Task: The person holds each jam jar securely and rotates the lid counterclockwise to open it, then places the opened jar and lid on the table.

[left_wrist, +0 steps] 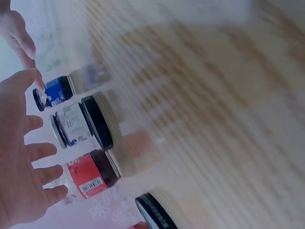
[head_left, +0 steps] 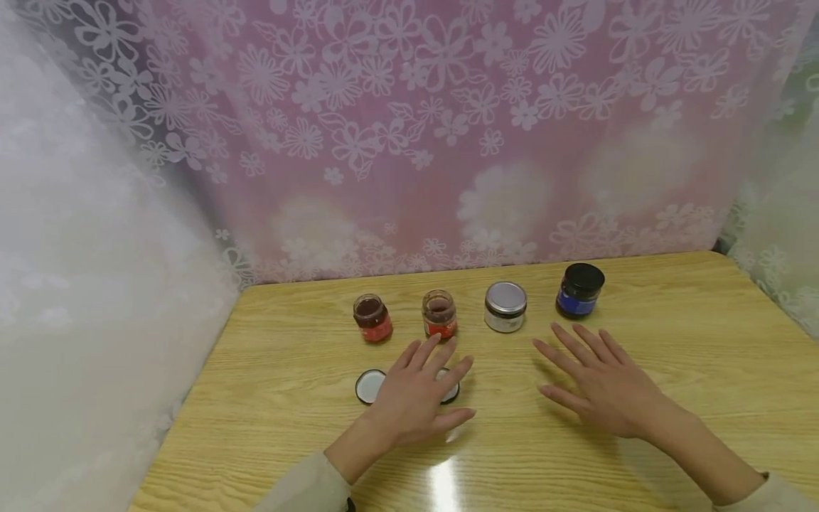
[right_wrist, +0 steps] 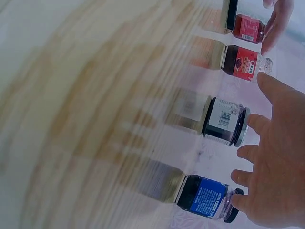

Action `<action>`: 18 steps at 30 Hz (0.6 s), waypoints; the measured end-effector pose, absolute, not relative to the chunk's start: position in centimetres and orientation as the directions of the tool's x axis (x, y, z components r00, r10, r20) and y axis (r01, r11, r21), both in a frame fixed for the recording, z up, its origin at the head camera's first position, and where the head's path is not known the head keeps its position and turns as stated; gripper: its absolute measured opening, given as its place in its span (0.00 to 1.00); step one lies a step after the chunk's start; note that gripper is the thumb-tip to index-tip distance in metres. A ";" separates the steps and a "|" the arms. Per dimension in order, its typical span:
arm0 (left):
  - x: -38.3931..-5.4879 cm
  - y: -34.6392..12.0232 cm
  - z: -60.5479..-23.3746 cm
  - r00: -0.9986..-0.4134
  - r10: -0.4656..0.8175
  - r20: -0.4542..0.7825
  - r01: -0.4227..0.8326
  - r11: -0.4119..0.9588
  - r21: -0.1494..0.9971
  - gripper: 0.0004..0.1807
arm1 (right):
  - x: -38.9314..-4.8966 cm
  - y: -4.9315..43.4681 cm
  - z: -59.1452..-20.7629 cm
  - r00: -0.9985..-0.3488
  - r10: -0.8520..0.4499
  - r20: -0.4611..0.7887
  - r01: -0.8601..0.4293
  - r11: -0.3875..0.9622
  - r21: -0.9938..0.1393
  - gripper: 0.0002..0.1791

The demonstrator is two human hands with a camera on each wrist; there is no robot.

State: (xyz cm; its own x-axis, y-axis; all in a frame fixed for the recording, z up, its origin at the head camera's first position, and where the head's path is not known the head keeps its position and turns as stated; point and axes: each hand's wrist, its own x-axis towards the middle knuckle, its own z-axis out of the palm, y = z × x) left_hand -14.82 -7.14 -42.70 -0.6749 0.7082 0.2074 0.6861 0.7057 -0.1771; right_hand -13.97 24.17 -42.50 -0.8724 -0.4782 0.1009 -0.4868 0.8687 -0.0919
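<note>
Fingers spread, my left hand [head_left: 412, 395] hovers palm down over two lids lying upside down: one lid [head_left: 369, 387] shows at its left, the other lid [head_left: 451, 392] is partly hidden beneath it. Behind it stand two lidless glass jars with red labels, a left jar [head_left: 374, 323] and a right jar [head_left: 439, 316], with dark contents. My right hand [head_left: 604, 387], also spread and holding nothing, is over the table in front of a jar with a blue label and black lid [head_left: 579, 291]. Between them stands a white-labelled jar with a silver lid [head_left: 505, 309].
The wood-grain table [head_left: 281, 427] carries the jars in a row near its far edge. A pink and white flowered curtain [head_left: 409, 178] hangs right behind that edge, and pale cloth [head_left: 96, 284] hangs at the left side.
</note>
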 end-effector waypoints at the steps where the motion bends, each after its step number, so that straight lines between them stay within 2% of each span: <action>1: -14.8 -7.0 -42.7 -0.674 0.710 0.205 0.685 0.704 -0.186 0.38 | -14.0 24.2 -42.5 -0.872 -0.480 0.101 -0.488 0.868 -0.091 0.37; 12: -15.2 -5.4 -42.8 -0.634 0.741 0.222 0.694 0.671 -0.259 0.39 | -13.8 24.8 -42.3 -0.882 -0.461 0.099 -0.469 0.880 -0.075 0.39; 18: -15.4 -4.6 -42.6 -0.629 0.744 0.227 0.698 0.669 -0.256 0.39 | -13.9 25.3 -42.4 -0.890 -0.443 0.104 -0.451 0.890 -0.069 0.39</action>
